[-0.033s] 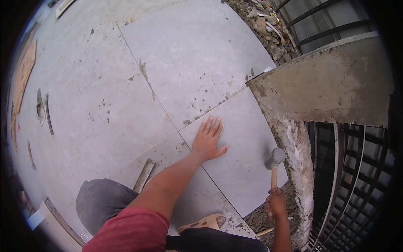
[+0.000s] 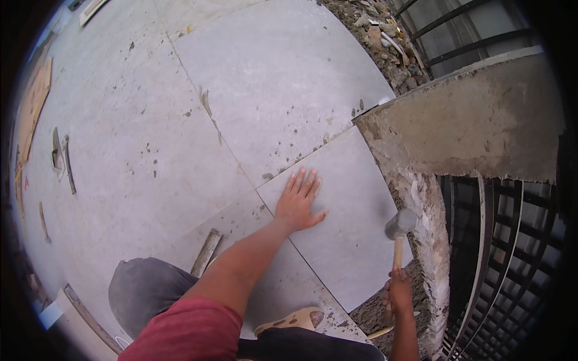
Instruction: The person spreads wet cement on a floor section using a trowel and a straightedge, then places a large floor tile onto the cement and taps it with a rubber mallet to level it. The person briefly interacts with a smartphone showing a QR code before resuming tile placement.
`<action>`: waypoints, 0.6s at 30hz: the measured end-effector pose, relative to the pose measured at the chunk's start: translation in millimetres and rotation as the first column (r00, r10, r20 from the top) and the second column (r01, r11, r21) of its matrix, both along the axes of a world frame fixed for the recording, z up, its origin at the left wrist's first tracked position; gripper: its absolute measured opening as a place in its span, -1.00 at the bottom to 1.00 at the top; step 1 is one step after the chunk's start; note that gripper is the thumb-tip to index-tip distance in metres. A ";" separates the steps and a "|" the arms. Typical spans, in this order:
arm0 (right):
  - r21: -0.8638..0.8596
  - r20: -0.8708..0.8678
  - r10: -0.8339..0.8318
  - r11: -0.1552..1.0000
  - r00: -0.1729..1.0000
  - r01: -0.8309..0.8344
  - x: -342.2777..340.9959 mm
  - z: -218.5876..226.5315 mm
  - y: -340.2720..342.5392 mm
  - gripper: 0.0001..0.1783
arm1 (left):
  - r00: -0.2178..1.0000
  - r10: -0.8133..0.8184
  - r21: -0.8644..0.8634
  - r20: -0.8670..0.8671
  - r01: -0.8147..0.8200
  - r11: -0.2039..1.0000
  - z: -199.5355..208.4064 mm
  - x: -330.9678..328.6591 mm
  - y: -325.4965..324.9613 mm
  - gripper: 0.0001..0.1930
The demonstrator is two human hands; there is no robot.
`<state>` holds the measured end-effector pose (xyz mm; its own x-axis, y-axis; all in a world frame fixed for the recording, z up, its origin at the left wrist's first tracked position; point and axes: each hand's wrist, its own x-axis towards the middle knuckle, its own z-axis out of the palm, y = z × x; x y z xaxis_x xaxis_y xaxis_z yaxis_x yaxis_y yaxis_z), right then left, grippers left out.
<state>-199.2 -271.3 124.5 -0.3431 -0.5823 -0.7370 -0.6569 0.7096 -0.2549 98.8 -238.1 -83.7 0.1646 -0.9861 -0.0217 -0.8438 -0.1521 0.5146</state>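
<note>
My left hand (image 2: pixel 296 201) lies flat with fingers spread on a light grey floor tile (image 2: pixel 346 240). In my right hand (image 2: pixel 398 292) is the wooden handle of a rubber mallet (image 2: pixel 401 224) with a grey head. The mallet head is slightly blurred and sits over the tile's right edge, beside the rough wall base; whether it touches the tile I cannot tell. Wet grey mortar (image 2: pixel 376 313) shows beyond the tile's near right edge, below my right hand.
A concrete block wall (image 2: pixel 463 117) and dark metal bars (image 2: pixel 506 240) stand on the right. Rubble (image 2: pixel 385 36) lies at the far right. A metal straight bar (image 2: pixel 206 251) rests by my knee. A trowel (image 2: pixel 58 153) and a wooden-handled tool (image 2: pixel 44 222) lie far left.
The mallet head has shifted slightly right and a little farther away, with my right hand moving along. My left hand stays in place on the tile.
</note>
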 end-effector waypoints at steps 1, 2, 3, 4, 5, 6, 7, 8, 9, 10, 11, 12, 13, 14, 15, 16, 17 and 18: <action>-0.178 -0.041 0.103 0.978 0.994 -0.109 -12.6 -1.7 -1.6 -0.67 | 1.000 -0.005 -0.016 -0.005 0.005 1.000 2.1 -0.9 -2.4 -0.11; -0.340 -0.098 0.197 0.915 0.975 -0.219 -40.0 -11.3 -1.0 -0.66 | 1.000 -0.010 -0.028 -0.011 0.009 1.000 3.2 -2.9 -4.8 -0.11; -0.456 -0.172 0.252 0.837 0.952 -0.304 -58.6 -29.7 12.4 -0.65 | 1.000 -0.022 -0.037 -0.015 0.021 0.999 2.7 -5.0 -4.7 -0.12; -0.549 -0.263 0.295 0.737 0.918 -0.394 -76.2 -48.8 25.1 -0.64 | 0.999 -0.029 -0.031 -0.023 0.029 0.999 2.1 -4.9 -4.5 -0.12; -0.603 -0.361 0.304 0.644 0.882 -0.470 -92.6 -74.8 41.4 -0.63 | 0.999 -0.038 -0.030 -0.032 0.037 0.999 2.9 -7.4 -7.0 -0.13; -0.533 -0.368 0.324 0.695 0.872 -0.483 -101.2 -81.5 46.0 -0.63 | 0.999 -0.035 -0.023 -0.034 0.034 0.999 2.8 -5.6 -7.3 -0.13; -0.457 -0.380 0.342 0.738 0.859 -0.496 -111.0 -85.6 51.6 -0.63 | 0.999 -0.035 -0.029 -0.032 0.034 0.999 2.2 -6.1 -8.1 -0.14; -0.236 -0.304 0.352 0.873 0.885 -0.427 -113.8 -78.4 44.7 -0.64 | 0.999 -0.033 -0.039 -0.025 0.032 0.999 0.0 -4.2 -9.4 -0.15; -0.131 -0.246 0.316 0.926 0.916 -0.355 -116.5 -67.4 43.7 -0.64 | 0.999 -0.032 -0.050 -0.018 0.031 0.998 -2.0 -1.5 -11.5 -0.15; -0.025 -0.202 0.271 0.959 0.941 -0.281 -107.6 -55.5 37.2 -0.64 | 0.999 -0.036 -0.035 -0.025 0.035 0.999 -1.5 -4.6 -8.1 -0.16; -0.070 -0.154 0.208 0.973 0.966 -0.221 -64.5 -29.9 21.3 -0.63 | 0.999 -0.033 -0.024 -0.011 0.033 0.999 -1.6 2.9 -7.4 -0.16; -0.111 -0.113 0.141 0.982 0.983 -0.154 -43.0 -14.4 13.4 -0.63 | 0.999 -0.034 -0.016 -0.007 0.034 0.999 -1.0 5.0 -7.6 -0.17; -0.271 -0.050 0.113 0.955 0.992 -0.123 -47.9 -17.2 13.7 -0.62 | 0.999 -0.033 -0.019 -0.009 0.033 0.999 -0.8 3.5 -8.0 -0.17; -0.424 0.020 0.090 0.903 0.996 -0.073 -56.3 -26.5 16.0 -0.62 | 0.999 -0.037 -0.024 -0.007 0.037 0.999 -0.5 3.6 -8.7 -0.17; -0.562 0.093 0.079 0.827 0.993 -0.014 -67.4 -39.5 19.3 -0.61 | 0.999 -0.040 -0.029 -0.005 0.040 0.999 -0.7 3.5 -8.4 -0.17; -0.540 -0.029 0.142 0.831 0.989 -0.135 -96.6 -66.8 34.5 -0.61 | 0.999 -0.048 -0.031 -0.016 0.047 0.998 0.2 0.4 -10.5 -0.17; -0.510 -0.156 0.197 0.823 0.968 -0.249 -141.9 -103.6 59.7 -0.61 | 0.998 -0.062 -0.044 -0.030 0.061 0.997 2.4 -5.7 -16.3 -0.17; -0.406 -0.164 0.221 0.873 0.961 -0.270 -141.5 -109.2 58.9 -0.61 | 0.998 -0.054 -0.039 -0.021 0.054 0.998 1.3 -2.0 -15.3 -0.17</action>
<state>-340.8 -212.4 15.3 -0.2123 -0.9045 -0.3698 -0.8366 0.3638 -0.4095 96.8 -253.4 -82.4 0.1110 -0.9937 0.0136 -0.8386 -0.0863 0.5379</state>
